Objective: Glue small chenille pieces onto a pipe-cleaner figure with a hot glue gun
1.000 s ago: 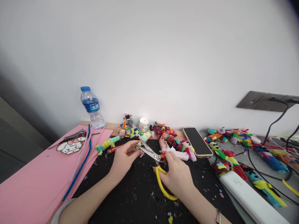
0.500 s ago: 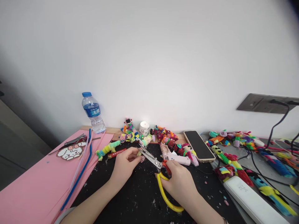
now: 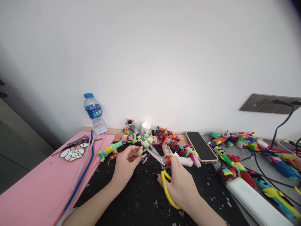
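Observation:
Between the fingertips of my left hand (image 3: pixel 127 161) is a small pale-yellow fuzzy piece (image 3: pixel 141 151), which looks like pipe cleaner. My right hand (image 3: pixel 177 180) grips scissors (image 3: pixel 162 160) with yellow and red handles. Their blades are parted and point up and left, the tips close to the fuzzy piece. A short pink strip (image 3: pixel 145 158) shows just below the left fingertips. Both hands are above a black mat (image 3: pixel 136 197) scattered with tiny clippings. Past my left hand lies a yellow-green pipe-cleaner figure (image 3: pixel 110 151).
Left, a pink sheet (image 3: pixel 39 185) carries a blue pipe cleaner (image 3: pixel 81 179). A water bottle (image 3: pixel 95 114) leans by the wall. Behind the scissors lie a pale glue gun (image 3: pixel 183 160) and a phone (image 3: pixel 201 147). Right are several pipe-cleaner dolls (image 3: pixel 222 155), cables and a white power bank (image 3: pixel 254 201).
The scissor blades have opened wider and moved slightly back from the piece. More of the fuzzy piece shows in my left fingers, and the pink strip is now visible below it.

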